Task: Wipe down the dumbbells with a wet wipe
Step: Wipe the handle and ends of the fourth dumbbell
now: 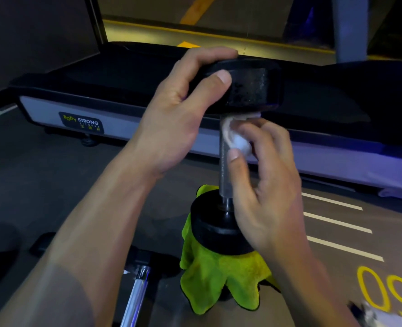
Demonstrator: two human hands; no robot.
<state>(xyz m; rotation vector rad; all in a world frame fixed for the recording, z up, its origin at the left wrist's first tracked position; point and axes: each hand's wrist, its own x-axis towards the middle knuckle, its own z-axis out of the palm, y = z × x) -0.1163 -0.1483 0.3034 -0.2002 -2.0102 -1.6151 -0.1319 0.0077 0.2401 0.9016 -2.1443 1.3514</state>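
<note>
Currently legible: "BODY STRONG" on a dark label (81, 122) at the near-left side of the treadmill (148, 128), w/ smaller characters beneath, too small to read. Floor (54, 185) at lower right carries large yellow painted digits (388, 293), seen upside down, approx. "50"; cut by the frame edge, so not certain. Three white stripes (336, 223) lie on the floor just above those digits.

Dumbbell (226, 161) stands upright, long axis vertical, top tilted slightly toward the camera. Lower head sits on a green cloth (219, 279) on the floor, just in front of the treadmill's near edge. Upper head is level w/ the treadmill deck in view. Metal handle is exposed between the two black heads.

L hand (183, 109) grips the upper head: fingers curled over the top, thumb pressed on its near side. R hand (266, 185) holds a bunched white wipe (239, 138) against the right side of the handle, just under the upper head; thumb and fingers pinch the wipe, thumb touching the handle.

Room: open floor to the left of the dumbbell and to the right across the stripes. Treadmill closes off the far side. A chrome bar (136, 293) w/ black fittings lies at lower centre-left, near the cloth's left edge but apart from it. White crumpled object (379, 315) at bottom-right corner, blurred; cannot identify.
</note>
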